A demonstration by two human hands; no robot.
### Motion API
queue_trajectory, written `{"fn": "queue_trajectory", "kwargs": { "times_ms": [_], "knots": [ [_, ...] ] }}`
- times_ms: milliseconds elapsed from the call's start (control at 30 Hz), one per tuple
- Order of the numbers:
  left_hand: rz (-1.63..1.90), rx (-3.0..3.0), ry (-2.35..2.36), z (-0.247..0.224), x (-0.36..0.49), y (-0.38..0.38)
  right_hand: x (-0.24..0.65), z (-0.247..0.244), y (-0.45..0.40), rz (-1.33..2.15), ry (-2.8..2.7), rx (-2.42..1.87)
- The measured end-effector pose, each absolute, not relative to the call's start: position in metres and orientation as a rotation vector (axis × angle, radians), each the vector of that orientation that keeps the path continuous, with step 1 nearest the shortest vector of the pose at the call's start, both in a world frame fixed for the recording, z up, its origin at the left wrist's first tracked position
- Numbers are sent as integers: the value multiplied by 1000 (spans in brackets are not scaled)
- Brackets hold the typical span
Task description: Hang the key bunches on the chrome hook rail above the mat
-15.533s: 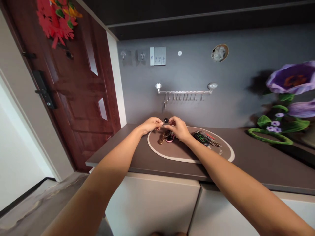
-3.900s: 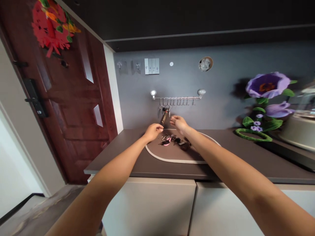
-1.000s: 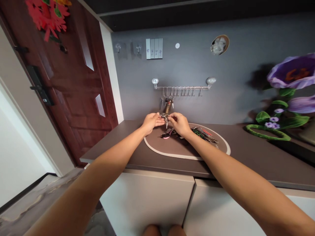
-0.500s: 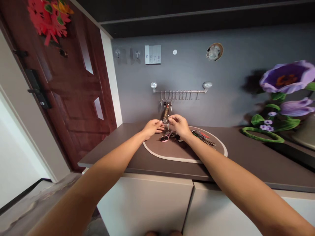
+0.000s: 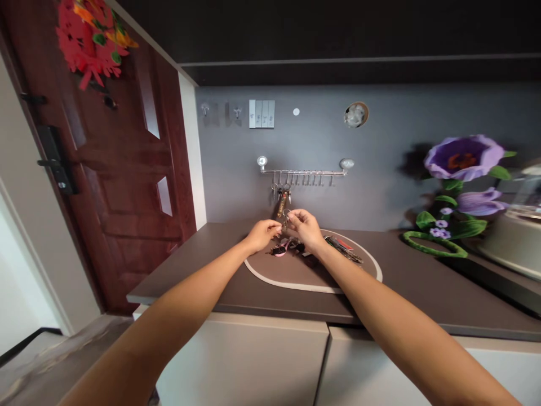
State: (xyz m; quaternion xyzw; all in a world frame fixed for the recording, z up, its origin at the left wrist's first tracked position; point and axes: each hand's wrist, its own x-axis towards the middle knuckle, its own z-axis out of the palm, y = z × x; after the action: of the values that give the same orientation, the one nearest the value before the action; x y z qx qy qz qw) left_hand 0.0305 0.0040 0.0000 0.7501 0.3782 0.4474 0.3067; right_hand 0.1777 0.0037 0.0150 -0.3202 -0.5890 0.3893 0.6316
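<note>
My right hand point(image 5: 305, 228) pinches a metal key ring point(image 5: 287, 213) between thumb and fingers. Close to its left, my left hand point(image 5: 265, 234) has its fingertips together at the small keys below that ring. Just behind the hands, keys with a brown lettered tag point(image 5: 282, 204) hang from the left end of a clear hook rail point(image 5: 304, 172) on the grey wall. Beneath the hands lies an oval mat point(image 5: 291, 276) with a pale rim. A pink-looped key bunch point(image 5: 279, 250) and a pile of keys point(image 5: 344, 248) rest on it.
Purple artificial flowers point(image 5: 462, 158) stand at the right beside a pale domed object point(image 5: 513, 239). A dark shelf point(image 5: 338, 70) overhangs the counter point(image 5: 177, 270). The red-brown door point(image 5: 122, 186) is at the left. Two small hooks and a labelled panel point(image 5: 261, 114) are on the wall.
The camera view has shifted, so the scene sits lower. The ring in my right hand is now raised clear of my left fingertips, whose fingers have curled in more.
</note>
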Motion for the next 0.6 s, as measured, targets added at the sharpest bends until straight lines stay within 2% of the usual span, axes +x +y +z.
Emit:
{"fn": "queue_trajectory", "kwargs": {
  "times_ms": [267, 600],
  "knots": [
    [1217, 2515, 1176, 5, 29, -5, 180, 22, -1, 969, -1238, -761],
    [1195, 2495, 1208, 3, 30, -1, 181, 55, 16, 1036, -1166, -746]
  ]
}}
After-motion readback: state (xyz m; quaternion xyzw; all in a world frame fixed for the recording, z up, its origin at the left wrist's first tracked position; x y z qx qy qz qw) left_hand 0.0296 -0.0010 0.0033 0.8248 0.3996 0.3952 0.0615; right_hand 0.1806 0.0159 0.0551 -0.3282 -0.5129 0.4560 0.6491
